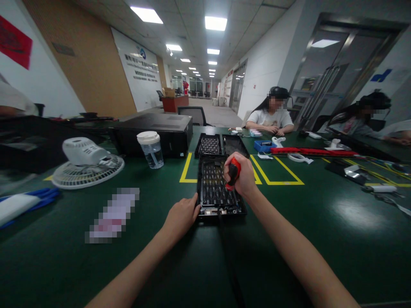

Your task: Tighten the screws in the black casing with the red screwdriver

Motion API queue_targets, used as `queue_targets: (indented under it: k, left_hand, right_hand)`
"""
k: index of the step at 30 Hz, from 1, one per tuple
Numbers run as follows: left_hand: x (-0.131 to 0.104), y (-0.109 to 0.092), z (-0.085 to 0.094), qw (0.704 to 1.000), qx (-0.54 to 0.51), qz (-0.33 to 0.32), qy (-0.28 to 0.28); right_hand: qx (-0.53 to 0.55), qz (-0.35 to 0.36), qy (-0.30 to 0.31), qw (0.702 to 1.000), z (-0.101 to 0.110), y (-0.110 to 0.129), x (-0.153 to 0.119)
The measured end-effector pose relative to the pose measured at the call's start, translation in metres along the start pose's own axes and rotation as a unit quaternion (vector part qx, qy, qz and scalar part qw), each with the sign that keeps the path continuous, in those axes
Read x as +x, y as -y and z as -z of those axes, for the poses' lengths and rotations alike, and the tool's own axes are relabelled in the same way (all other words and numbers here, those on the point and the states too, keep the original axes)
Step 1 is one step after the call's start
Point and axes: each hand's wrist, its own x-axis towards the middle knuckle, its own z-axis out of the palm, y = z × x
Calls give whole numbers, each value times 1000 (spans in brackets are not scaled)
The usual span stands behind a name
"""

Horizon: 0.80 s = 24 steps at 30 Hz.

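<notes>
A black rectangular device housing (212, 194) lies on the green table, its inside showing rows of rounded shapes and small parts along the near edge. My right hand (243, 175) is wrapped round a red and black tool handle (234, 171) above the housing's right part; the tool's tip cannot be made out. At the housing's left edge rests my left hand (183, 215), fingers extended against the side. Just behind stands an open black case (236, 145) with a similar patterned part (209, 144) on its left. A dark cable (226, 244) runs from the housing towards me.
On the left are a white fan (86, 160), a lidded cup (150, 149), a large black box (157, 128) and blue-and-white gloves (28, 203). A blue tray (265, 145), red strip (308, 151) and white tape roll (297, 158) lie back right. People sit beyond.
</notes>
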Motion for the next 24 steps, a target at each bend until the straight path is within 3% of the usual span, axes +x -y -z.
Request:
queue_targets:
  k: [5,14,17,24]
  left_hand:
    - [-1,0,1,1000,4,0,-4]
    - [5,-4,12,1000,-7,2,-27]
    - [10,-4,15,999,-15,-12,-48]
    - [31,-10,18,999,0,-35,0]
  right_hand:
    - [39,-12,-11,999,8,16,5]
    - [3,139,-97,985,21,54,9]
    - [-5,155,-125,980,24,54,10]
    - [-1,108,-124,986,27,39,14]
